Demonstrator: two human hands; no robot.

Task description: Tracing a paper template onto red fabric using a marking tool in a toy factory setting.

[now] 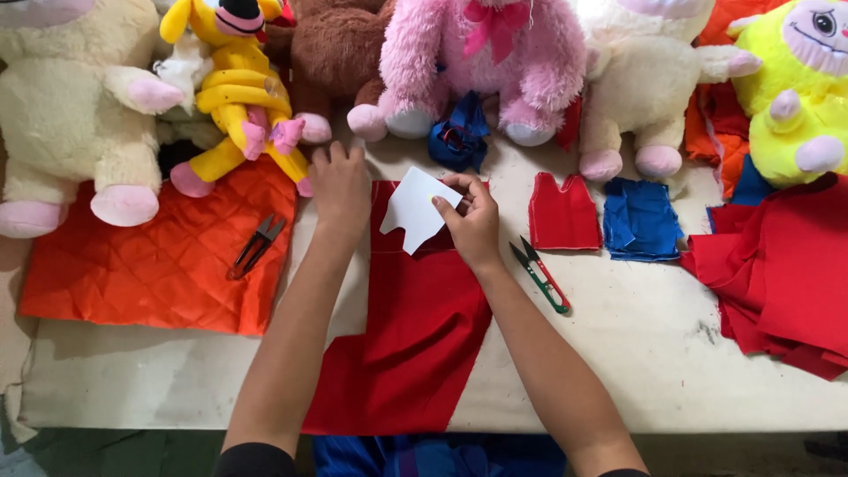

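Carefully now: white paper pattern [413, 210] pinched at its right edge between right hand [473, 223] thumb and fingertips, lifted a little over the far end of the long red cloth [411, 331] near the middle of the table [654, 344]; left hand [340, 187] spread flat and empty, palm down on the table just beside the cloth's far left corner, holding nothing.

Best done, by the look of it, like this: lay pattern flat, one straight side flush with the cloth's far edge to spare fabric; smooth wrinkles outward first; keep left palm pressing close beside the paper so nothing creeps; let go with the right only once paper sits true.

Within reach: small snips with red and green handles [541, 276] just right of the right wrist, near the table's middle; dark thread snips [258, 243] on the quilted orange sheet [168, 265] toward the left edge; cut red vest piece [564, 214] and blue cloth piece [641, 219] side by side farther right; loose red fabric heap [777, 274] at the right edge; plush toys along the far edge, among them a pink plush [481, 62] and a yellow one [237, 97].
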